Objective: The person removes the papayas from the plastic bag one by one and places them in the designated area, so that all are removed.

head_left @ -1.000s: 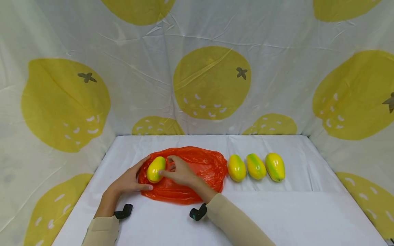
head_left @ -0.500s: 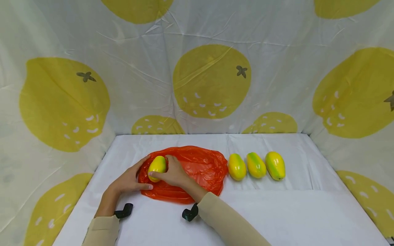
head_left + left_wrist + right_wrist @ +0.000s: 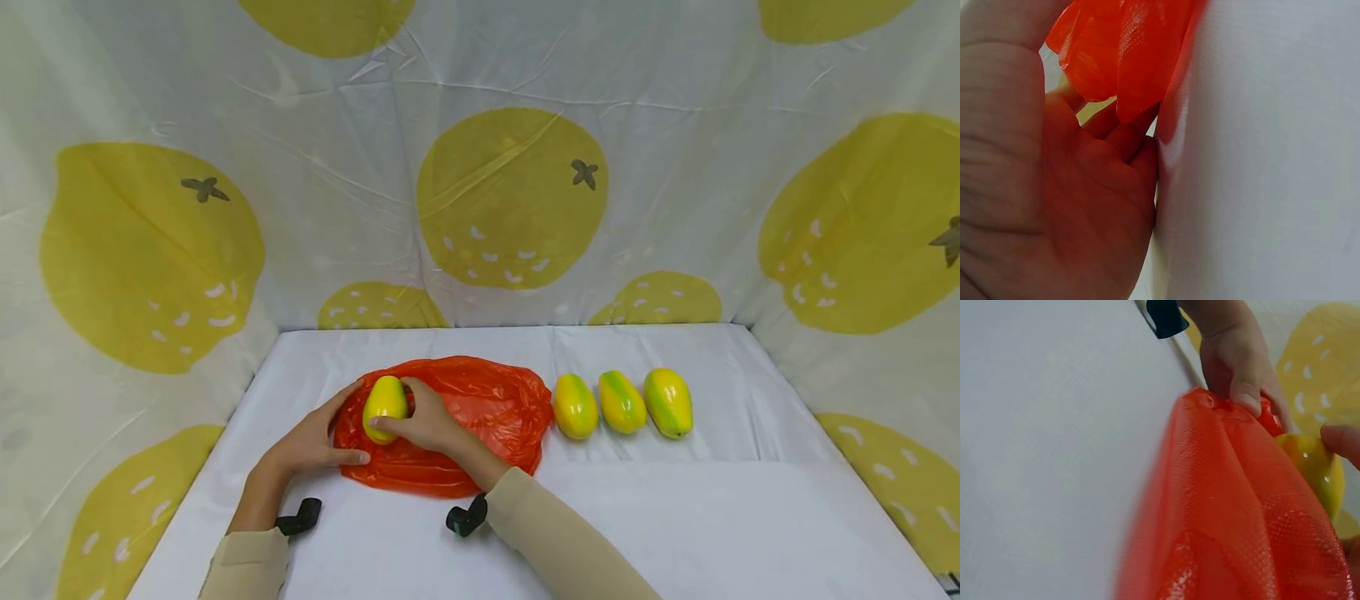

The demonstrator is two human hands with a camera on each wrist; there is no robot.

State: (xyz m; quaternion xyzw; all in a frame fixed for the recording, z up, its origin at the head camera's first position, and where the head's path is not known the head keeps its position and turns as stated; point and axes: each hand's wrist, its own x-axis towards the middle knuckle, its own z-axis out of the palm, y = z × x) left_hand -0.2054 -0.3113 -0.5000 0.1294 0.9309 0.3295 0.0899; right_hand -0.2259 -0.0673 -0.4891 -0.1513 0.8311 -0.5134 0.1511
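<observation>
A yellow-green papaya is at the left end of a red plastic bag, with red film around it in the head view. My right hand grips that papaya, thumb on the near side and fingers on the far side. My left hand spreads at the bag's left edge, thumb and fingers wide apart and touching the film. In the left wrist view, the bag hangs over the fingers, hiding some of them. The right wrist view shows the papaya beyond the raised bag wall.
Right of the bag, 3 more papayas stand in a row: one beside its edge, a middle papaya and an outer papaya. White cloth covers the table. Lemon-printed curtains enclose the back and sides.
My right hand has moved left and its thumb now lies across the papaya, which has shifted slightly right and up. The left hand and the other papayas stay in place.
</observation>
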